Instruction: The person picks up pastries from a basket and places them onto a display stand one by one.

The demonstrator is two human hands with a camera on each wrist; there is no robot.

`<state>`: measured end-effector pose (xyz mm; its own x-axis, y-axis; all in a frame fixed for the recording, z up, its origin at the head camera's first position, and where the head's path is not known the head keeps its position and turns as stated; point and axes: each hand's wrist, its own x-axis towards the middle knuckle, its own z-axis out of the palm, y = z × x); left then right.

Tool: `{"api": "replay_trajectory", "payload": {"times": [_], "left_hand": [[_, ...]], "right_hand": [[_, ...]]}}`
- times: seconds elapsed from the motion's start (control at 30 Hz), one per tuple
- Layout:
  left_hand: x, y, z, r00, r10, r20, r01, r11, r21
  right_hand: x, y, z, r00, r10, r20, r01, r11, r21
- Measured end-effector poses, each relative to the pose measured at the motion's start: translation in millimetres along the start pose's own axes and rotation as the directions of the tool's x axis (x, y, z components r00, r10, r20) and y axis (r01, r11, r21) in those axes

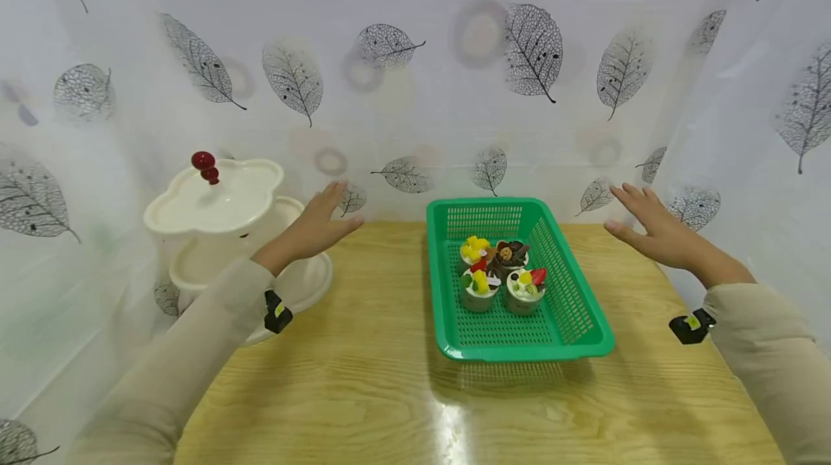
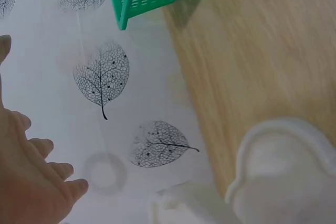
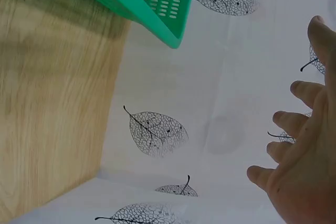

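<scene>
My left hand (image 1: 310, 228) is raised with its fingers extended, in front of a white tiered stand (image 1: 221, 198) with a red knob on top; nothing is in its grasp. On the other side, my right hand (image 1: 662, 234) is held up to the right of a green plastic basket (image 1: 587, 346), fingers straight and holding nothing. Inside the basket stand several small dessert cups, among them a chocolate-topped cup (image 1: 511, 254), a strawberry-topped cup (image 1: 524, 292) and a cup with yellow cubes on top (image 1: 475, 249). Both wrist views show spread fingers, away from any object.
A light wooden table (image 1: 363, 378) carries the basket and stand. Behind and along the sides hangs a white curtain (image 1: 402, 126) printed with dark leaves. Scalloped white tiers (image 2: 289, 166) of the stand lie close to the left wrist.
</scene>
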<state>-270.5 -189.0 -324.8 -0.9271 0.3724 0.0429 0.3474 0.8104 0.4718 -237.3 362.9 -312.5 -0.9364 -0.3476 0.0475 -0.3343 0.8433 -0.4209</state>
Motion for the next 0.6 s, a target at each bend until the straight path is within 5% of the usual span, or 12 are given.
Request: {"api": "replay_trajectory", "payload": {"times": [0.13, 0.33, 0.6], "left_hand": [[-10.0, -9.9, 4.3, 0.999, 0.032, -0.020, -0.034, 0.994, -0.104], [-32.9, -21.7, 10.1, 1.000, -0.003, 0.008, 0.005, 0.968, -0.249], [-67.0, -30.6, 15.4, 0.998, -0.055, 0.040, 0.067, 0.883, -0.464]], "right_hand": [[-2, -4, 16, 0.999, -0.036, -0.014, 0.037, 0.999, 0.036], [-3, 1, 49, 0.990, -0.123, -0.065, 0.124, 0.992, 0.003], [4, 20, 82, 0.990, -0.139, -0.008, 0.138, 0.989, -0.044]]}}
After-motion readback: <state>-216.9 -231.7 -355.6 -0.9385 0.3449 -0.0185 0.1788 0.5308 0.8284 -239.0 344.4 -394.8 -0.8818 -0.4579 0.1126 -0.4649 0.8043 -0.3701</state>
